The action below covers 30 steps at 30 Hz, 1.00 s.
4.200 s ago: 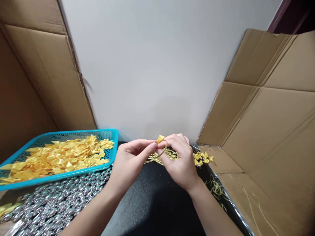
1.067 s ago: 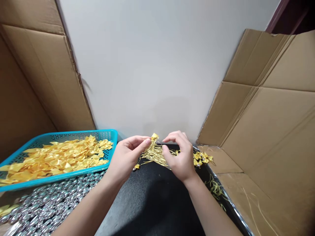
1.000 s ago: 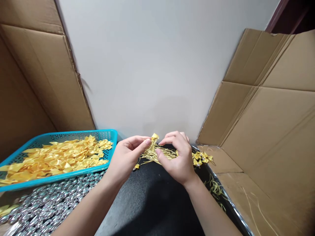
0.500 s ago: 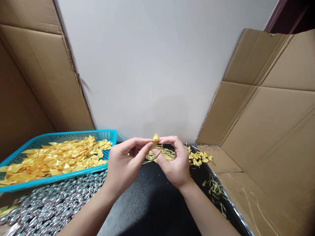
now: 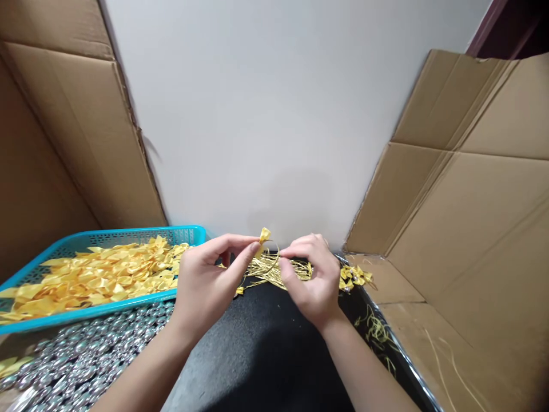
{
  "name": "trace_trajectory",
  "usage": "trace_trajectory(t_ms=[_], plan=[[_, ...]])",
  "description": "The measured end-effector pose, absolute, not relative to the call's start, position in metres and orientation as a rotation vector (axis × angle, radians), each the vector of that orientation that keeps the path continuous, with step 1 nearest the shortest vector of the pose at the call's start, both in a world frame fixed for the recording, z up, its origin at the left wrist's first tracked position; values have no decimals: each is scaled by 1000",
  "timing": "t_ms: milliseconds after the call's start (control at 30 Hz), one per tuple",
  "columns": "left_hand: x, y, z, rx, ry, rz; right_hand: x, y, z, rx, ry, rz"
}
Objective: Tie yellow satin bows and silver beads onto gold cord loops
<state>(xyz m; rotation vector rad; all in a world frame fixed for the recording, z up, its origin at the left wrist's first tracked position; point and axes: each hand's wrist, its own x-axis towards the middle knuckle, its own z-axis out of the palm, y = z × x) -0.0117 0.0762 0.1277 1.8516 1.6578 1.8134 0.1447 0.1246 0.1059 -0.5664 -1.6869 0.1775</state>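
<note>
My left hand (image 5: 210, 280) pinches a small yellow ribbon bow (image 5: 265, 234) between thumb and forefinger, above the black tabletop. A thin gold cord (image 5: 277, 264) curves in a loop from the bow toward my right hand (image 5: 314, 277). My right thumb and forefinger close on the cord at the loop's right side. Behind and below the hands lies a bundle of gold cords (image 5: 268, 271). Several yellow bows with silver beads (image 5: 355, 277) lie just right of my right hand.
To the left stands a turquoise basket (image 5: 195, 234) full of yellow ribbon pieces (image 5: 115, 274). Many silver beads (image 5: 90, 355) are spread in front of it. Loose cord scraps (image 5: 377, 329) lie near the table's right edge. Cardboard panels (image 5: 484, 229) flank both sides, with a pale wall behind.
My right hand has drawn away from the bow to the right and now holds the cord. The bow has shifted slightly left and up in my left hand.
</note>
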Motion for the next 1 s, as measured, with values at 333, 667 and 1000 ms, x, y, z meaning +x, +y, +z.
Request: trace_trajectory(t_ms=[333,667,1000], plan=[[-3,71,126,1956,1533,1802,135,112,106,-643,-1685,-93],[-7,72,129,1762,1622,1821,141,114,110,-598,-2060,66],[-15,79,132,1475,1480,1919,148,114,117,-479,-2422,369]])
